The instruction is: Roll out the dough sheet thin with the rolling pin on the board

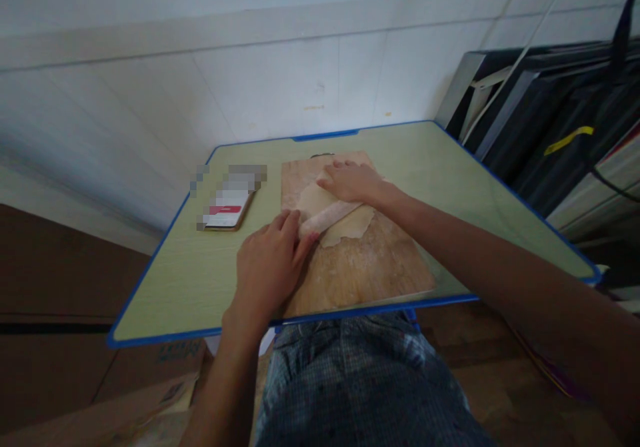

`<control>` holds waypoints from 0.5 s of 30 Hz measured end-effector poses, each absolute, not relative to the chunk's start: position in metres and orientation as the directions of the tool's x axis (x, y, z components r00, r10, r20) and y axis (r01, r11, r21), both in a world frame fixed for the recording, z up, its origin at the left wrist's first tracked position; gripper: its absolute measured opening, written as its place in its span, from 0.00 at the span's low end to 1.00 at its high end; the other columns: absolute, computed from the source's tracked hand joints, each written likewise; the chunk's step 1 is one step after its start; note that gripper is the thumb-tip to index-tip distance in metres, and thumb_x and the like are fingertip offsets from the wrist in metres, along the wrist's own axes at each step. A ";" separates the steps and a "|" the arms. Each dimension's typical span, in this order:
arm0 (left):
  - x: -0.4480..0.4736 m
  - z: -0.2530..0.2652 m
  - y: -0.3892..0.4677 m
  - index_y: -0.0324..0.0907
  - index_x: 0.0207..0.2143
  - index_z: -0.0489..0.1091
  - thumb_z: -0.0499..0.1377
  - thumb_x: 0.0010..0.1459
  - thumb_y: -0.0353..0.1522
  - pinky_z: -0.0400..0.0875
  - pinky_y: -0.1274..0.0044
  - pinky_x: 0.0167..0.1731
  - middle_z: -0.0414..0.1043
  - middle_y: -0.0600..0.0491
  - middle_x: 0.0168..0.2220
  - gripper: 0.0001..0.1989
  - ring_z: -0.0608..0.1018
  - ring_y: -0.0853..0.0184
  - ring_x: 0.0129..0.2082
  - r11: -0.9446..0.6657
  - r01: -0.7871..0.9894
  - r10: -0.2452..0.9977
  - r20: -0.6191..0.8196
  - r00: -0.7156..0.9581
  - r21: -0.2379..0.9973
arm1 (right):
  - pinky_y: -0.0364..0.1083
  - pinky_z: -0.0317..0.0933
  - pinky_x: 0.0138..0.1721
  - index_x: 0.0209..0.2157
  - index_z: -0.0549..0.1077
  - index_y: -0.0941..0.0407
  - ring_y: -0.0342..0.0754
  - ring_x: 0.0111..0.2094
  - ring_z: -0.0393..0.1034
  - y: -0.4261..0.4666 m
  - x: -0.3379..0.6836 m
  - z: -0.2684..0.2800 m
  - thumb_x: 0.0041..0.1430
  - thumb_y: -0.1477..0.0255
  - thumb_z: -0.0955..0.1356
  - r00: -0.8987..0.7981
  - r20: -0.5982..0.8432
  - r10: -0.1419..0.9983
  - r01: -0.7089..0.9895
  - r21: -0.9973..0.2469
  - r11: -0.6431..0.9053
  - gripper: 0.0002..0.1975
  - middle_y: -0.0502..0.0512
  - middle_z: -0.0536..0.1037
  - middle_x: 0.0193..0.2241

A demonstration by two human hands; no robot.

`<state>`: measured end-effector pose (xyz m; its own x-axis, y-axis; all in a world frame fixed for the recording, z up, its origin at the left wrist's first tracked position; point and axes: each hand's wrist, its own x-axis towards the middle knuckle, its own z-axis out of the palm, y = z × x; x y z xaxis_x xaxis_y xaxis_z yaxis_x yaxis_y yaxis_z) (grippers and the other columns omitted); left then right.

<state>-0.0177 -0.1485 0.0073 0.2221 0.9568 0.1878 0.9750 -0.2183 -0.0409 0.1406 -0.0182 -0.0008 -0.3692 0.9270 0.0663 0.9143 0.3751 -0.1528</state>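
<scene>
A thin sheet of dough (pixel 345 223), wrapped around a rolling pin (pixel 327 217), lies on a floured wooden board (pixel 370 267). Left hand (pixel 270 260) and right hand (pixel 353 181) press flat, fingers released, on the pin's ends. A phone (pixel 227 212) lies at nine o'clock on the desk (pixel 450 187).

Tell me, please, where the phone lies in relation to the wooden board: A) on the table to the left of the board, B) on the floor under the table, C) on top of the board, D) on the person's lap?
A: the phone lies flat on the green table, apart from the wooden board, on the side of the left hand.
</scene>
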 end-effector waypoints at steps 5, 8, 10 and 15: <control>-0.011 0.006 -0.152 0.41 0.51 0.63 0.43 0.63 0.42 0.67 0.68 0.39 0.69 0.46 0.51 0.21 0.74 0.57 0.44 -0.201 0.978 0.952 0.224 0.208 -0.053 | 0.59 0.54 0.51 0.52 0.67 0.58 0.60 0.54 0.61 -0.027 0.145 0.002 0.64 0.60 0.53 -0.362 0.097 0.927 0.919 -0.130 0.372 0.24 0.63 0.68 0.54; -0.013 0.007 -0.148 0.42 0.50 0.64 0.42 0.64 0.42 0.68 0.69 0.35 0.71 0.46 0.48 0.20 0.76 0.57 0.41 -0.184 0.982 0.962 0.200 0.187 -0.033 | 0.58 0.55 0.50 0.52 0.66 0.59 0.60 0.53 0.62 -0.021 0.139 0.002 0.64 0.59 0.54 -0.337 0.088 0.937 0.928 -0.137 0.346 0.24 0.65 0.69 0.54; -0.015 0.008 -0.146 0.43 0.49 0.64 0.41 0.64 0.42 0.68 0.69 0.33 0.71 0.47 0.48 0.21 0.76 0.58 0.39 -0.189 0.982 0.964 0.184 0.190 -0.024 | 0.58 0.55 0.50 0.52 0.67 0.59 0.60 0.53 0.62 -0.020 0.137 0.003 0.64 0.59 0.55 -0.324 0.079 0.943 0.934 -0.134 0.332 0.24 0.65 0.68 0.54; -0.013 0.006 -0.152 0.41 0.51 0.64 0.44 0.63 0.41 0.68 0.67 0.39 0.70 0.46 0.50 0.20 0.75 0.56 0.44 -0.227 0.973 0.944 0.237 0.229 -0.037 | 0.56 0.56 0.50 0.50 0.69 0.58 0.57 0.52 0.64 -0.039 0.146 0.003 0.65 0.63 0.53 -0.349 0.116 0.930 0.926 -0.106 0.361 0.23 0.62 0.70 0.52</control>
